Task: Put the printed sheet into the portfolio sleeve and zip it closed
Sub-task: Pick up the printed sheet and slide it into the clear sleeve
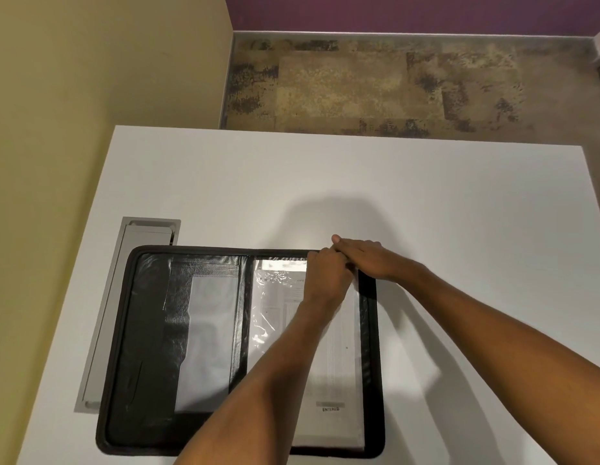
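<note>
Here, at the portfolio's point(142, 330) top right corner, the left hand point(325, 274) grips the sleeve point(275, 298) holding the printed sheet point(338, 380) marked "ENTERED"; the right hand point(369, 256) lies straight-fingered, touching it.

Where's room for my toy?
Bare table lies between the portfolio and the far edge, and right of the portfolio, though the right arm crosses there. Crowded: the near-left, with portfolio and hatch, and left hand and right hand at the top of the sleeve.

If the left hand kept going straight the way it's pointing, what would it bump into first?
Most likely the right hand, lying crosswise just beyond the left hand at the portfolio's far edge; they seem to touch.
</note>
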Demonstrator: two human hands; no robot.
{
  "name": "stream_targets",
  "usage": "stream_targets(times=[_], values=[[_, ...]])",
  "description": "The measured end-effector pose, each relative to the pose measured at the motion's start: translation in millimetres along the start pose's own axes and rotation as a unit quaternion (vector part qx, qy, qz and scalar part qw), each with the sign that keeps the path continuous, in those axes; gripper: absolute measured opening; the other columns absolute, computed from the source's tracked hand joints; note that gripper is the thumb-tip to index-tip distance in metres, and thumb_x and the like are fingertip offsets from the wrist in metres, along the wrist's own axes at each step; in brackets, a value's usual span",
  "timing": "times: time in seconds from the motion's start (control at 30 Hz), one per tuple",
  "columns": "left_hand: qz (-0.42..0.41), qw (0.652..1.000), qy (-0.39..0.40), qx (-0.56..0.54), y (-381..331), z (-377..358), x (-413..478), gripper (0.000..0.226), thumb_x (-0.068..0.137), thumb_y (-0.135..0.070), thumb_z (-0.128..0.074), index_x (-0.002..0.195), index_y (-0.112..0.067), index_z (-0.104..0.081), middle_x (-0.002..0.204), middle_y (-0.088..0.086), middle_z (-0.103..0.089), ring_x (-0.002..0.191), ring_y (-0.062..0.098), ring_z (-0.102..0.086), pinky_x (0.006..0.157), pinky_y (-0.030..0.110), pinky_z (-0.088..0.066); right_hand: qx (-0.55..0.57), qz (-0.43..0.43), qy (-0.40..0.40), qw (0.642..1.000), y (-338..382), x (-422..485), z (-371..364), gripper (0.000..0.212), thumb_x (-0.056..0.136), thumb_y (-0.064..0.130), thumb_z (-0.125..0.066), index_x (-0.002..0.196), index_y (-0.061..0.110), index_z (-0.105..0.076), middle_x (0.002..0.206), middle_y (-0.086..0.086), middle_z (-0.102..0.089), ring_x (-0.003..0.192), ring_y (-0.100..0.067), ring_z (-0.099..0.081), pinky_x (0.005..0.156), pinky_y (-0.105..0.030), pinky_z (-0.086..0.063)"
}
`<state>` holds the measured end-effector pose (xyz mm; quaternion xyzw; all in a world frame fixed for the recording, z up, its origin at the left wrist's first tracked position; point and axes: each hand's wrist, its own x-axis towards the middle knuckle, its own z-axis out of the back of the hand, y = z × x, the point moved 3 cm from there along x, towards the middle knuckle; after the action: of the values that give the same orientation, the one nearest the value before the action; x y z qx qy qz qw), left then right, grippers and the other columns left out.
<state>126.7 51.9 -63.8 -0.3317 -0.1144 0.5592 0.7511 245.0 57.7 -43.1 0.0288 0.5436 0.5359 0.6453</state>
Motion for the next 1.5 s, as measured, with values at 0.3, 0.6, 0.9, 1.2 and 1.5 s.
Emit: stream_targets(times=[0.3, 0.6, 0.9, 1.2, 1.5], values=[[-0.128, 0.981, 0.14, 0.048, -0.8, 17.1, 17.6, 0.019, 0.097, -0.021, -0.065, 0.106, -0.018, -0.082, 0.108, 0.004, -0.076, 0.101, 0.025, -0.064, 0.076, 0.034, -0.046, 0.191, 0.064, 0.012, 0.979, -15.0, -7.2, 8.7, 0.036, 0.11, 0.035, -0.037, 0.123, 0.023, -0.068, 0.117, -0.002, -0.074, 0.106, -0.019, -0.069, 0.095, -0.036, -0.051], [-0.126, 0.972, 0.196, 0.024, 19.5, 32.4, 21.2, 0.033, 0.09, -0.01, -0.069, 0.121, -0.021, -0.071, 0.102, -0.003, -0.079, 0.085, 0.022, -0.069, 0.084, 0.043, -0.056, 0.1, 0.06, -0.001, 0.993, -21.6, -3.7, 0.9, 0.027, 0.088, 0.017, -0.067, 0.114, 0.021, -0.067, 0.105, 0.006, -0.071, 0.097, -0.01, -0.067, 0.087, -0.036, -0.053], [-0.096, 0.982, 0.161, 0.0, 37.5, 38.5, 9.8, 0.029, 0.089, -0.007, -0.072, 0.116, -0.014, -0.066, 0.099, 0.001, -0.075, 0.086, 0.025, -0.068, 0.079, 0.043, -0.056, -0.149, 0.06, -0.061, 0.985, -11.5, 11.5, -8.2, 0.031, 0.086, 0.023, -0.078, 0.112, 0.018, -0.063, 0.102, 0.001, -0.071, 0.091, -0.02, -0.061, 0.099, -0.04, -0.041], [-0.069, 0.978, 0.127, 0.148, 81.9, 69.0, 5.3, 0.017, 0.097, -0.025, -0.068, 0.112, -0.018, -0.071, 0.1, -0.002, -0.073, 0.09, 0.018, -0.066, 0.092, 0.041, -0.054, -0.211, 0.086, -0.097, 0.969, -24.6, 4.8, -7.1, 0.012, 0.098, 0.021, -0.064, 0.089, 0.021, -0.073, 0.081, 0.01, -0.071, 0.082, -0.01, -0.059, 0.091, -0.036, -0.031], [-0.08, 0.958, 0.136, 0.241, 113.7, 97.0, 10.5, 0.018, 0.098, -0.025, -0.058, 0.092, -0.028, -0.074, 0.092, -0.01, -0.077, 0.09, 0.017, -0.071, 0.08, 0.035, -0.038, -0.25, 0.097, -0.07, 0.961, -20.2, 0.7, -3.3, 0.016, 0.102, 0.028, -0.056, 0.094, 0.019, -0.066, 0.075, 0.012, -0.055, 0.085, -0.018, -0.057, 0.094, -0.037, -0.032]])
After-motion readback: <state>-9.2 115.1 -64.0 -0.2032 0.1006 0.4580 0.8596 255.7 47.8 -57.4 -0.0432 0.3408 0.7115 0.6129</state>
